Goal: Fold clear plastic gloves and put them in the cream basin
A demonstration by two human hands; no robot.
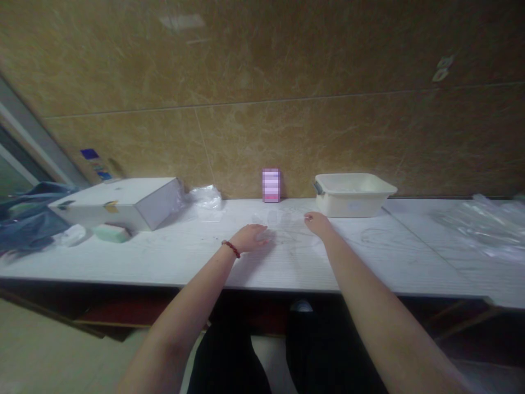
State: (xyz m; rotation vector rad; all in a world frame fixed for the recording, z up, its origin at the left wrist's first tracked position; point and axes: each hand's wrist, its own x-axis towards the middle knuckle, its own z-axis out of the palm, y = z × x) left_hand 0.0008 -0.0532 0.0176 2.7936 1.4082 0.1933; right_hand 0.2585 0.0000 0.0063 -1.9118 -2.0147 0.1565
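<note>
Some bench room toward 6-o'clock edge, plastic tub at 2; left hand loosely spread, empty; right hand curled, grip unclear.

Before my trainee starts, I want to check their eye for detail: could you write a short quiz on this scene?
1. Multiple choice: which of the person's hands is nearer the cream tub? A) left B) right C) both equally near
2. True or false: the large white box stands to the left of the tub.
3. Open question: what lies on the table to the right of the tub?

Key: 1. B, the right hand. 2. True. 3. Clear plastic.
</note>
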